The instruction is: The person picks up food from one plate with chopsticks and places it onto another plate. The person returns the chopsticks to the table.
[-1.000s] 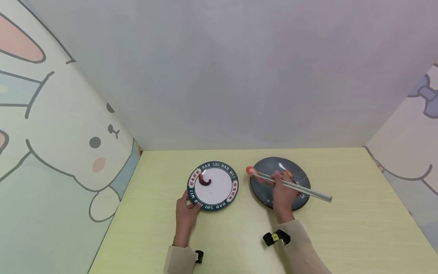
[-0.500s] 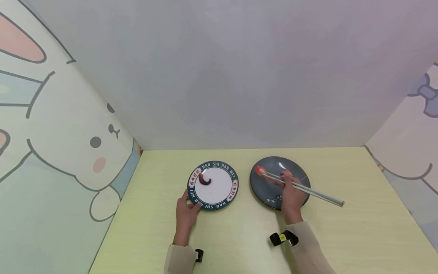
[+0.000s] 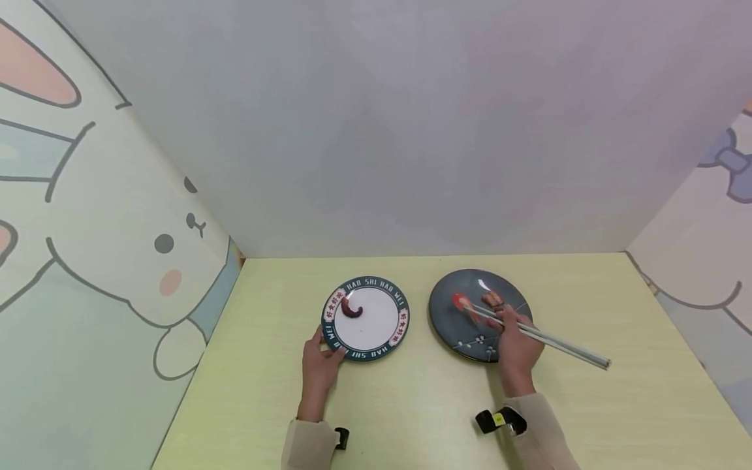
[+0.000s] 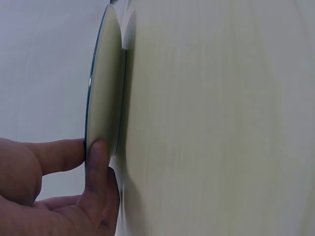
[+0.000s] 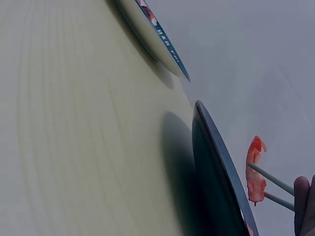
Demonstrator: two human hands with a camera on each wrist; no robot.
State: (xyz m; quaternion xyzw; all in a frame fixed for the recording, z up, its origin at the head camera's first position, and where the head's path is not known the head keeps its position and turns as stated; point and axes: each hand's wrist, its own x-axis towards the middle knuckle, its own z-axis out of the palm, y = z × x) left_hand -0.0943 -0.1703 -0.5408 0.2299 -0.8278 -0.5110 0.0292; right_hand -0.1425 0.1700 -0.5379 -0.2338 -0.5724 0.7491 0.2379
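Observation:
In the head view the left hand [image 3: 321, 369] grips the lower left rim of a white plate [image 3: 376, 333] with a dark green border; in the left wrist view its thumb and fingers [image 4: 97, 162] pinch that rim. A dark red curled piece [image 3: 352, 309] lies on this plate. The right hand [image 3: 518, 346] holds pale chopsticks [image 3: 564, 346] over a dark blue-grey plate [image 3: 449, 320]. At their tips is an orange-red and white piece [image 5: 255, 182], which the right wrist view shows above the dark plate's rim. A brownish-red piece [image 3: 492, 299] lies on the dark plate.
Both plates stand on a pale wooden table [image 3: 235, 391], the white one left of the dark one. A plain grey wall [image 3: 411, 130] rises behind the table, with cartoon-printed walls [image 3: 117, 228] at both sides. Each wrist wears a black device.
The right hand and chopsticks have moved right, carrying the orange-red piece from the dark plate's left edge to over its middle. The left hand and white plate have stayed put.

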